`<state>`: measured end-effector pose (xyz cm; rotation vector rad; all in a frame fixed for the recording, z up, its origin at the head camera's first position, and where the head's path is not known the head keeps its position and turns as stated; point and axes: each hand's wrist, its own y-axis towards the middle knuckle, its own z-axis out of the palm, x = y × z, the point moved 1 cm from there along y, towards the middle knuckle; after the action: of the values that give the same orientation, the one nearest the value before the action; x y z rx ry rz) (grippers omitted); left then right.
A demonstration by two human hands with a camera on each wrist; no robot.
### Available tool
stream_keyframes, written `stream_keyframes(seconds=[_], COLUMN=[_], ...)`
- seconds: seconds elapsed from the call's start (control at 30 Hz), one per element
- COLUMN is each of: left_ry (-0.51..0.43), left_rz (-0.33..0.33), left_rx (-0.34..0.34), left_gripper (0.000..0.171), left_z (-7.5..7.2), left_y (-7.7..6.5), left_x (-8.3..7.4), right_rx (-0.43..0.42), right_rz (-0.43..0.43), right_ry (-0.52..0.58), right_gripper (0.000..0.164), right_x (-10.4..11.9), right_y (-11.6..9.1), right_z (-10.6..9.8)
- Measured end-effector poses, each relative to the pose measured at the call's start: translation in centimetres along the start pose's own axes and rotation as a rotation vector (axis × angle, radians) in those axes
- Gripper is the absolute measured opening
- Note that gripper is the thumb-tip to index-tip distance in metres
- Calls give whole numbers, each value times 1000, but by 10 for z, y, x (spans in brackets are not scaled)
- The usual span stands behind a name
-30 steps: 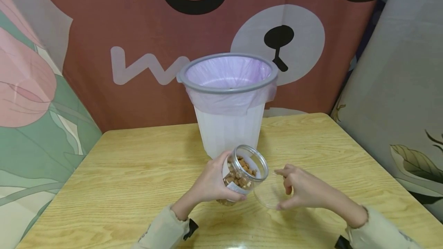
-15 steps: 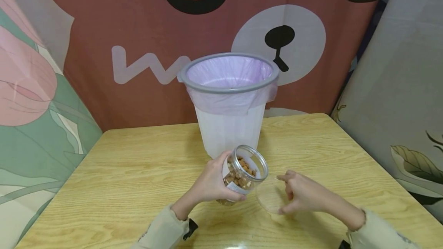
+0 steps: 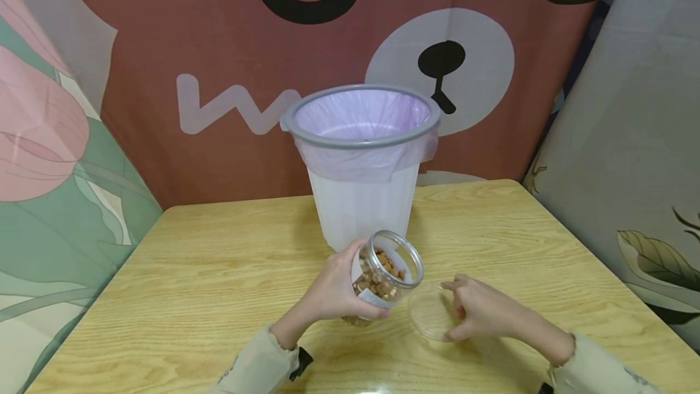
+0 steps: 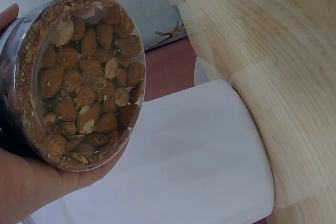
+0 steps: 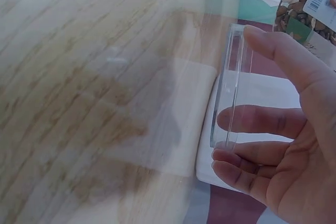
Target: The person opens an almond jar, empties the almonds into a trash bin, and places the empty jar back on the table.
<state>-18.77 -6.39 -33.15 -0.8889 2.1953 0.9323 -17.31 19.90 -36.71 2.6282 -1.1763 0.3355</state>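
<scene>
My left hand point(image 3: 333, 287) grips an uncapped clear jar point(image 3: 358, 284) by its side. The jar leans right, its metal-rimmed mouth facing up and to the right. Almonds point(image 4: 86, 82) and brown crumbs show through its base in the left wrist view; a white label with a barcode point(image 5: 316, 2) appears in the right wrist view. To the right of the jar, my right hand point(image 3: 483, 309) pinches a round transparent lid point(image 3: 429, 315) by its edge, thumb and fingers on opposite sides. The lid lies flat, low over the table; whether it touches I cannot tell.
A white bin point(image 3: 361, 199) with a grey rim and a pale purple liner point(image 3: 361, 108) stands on the wooden table point(image 3: 219, 260), just behind the jar. A printed curtain point(image 3: 219, 157) hangs behind the table, and more patterned cloth hangs at both sides.
My right hand has moved slightly down and toward the right with the lid, away from the jar. The left hand and the jar have stayed in place.
</scene>
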Motion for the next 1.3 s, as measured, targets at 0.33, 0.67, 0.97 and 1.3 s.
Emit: stream_keyframes(seconds=[0.33, 0.67, 0.97, 1.3], left_ry=[13, 11, 4, 4], left_rz=[14, 10, 5, 8], left_rx=[-7, -1, 0, 4], left_gripper=[90, 90, 90, 89], left_z=[1, 1, 0, 2], left_y=[0, 0, 0, 0], left_x=[1, -1, -2, -1], right_rx=[9, 16, 46, 94], right_rz=[8, 4, 8, 29], right_ry=[-3, 25, 69, 82], right_gripper=[43, 44, 41, 42], right_x=[-5, -10, -13, -15], right_y=[-2, -4, -7, -8], right_z=[4, 7, 11, 13])
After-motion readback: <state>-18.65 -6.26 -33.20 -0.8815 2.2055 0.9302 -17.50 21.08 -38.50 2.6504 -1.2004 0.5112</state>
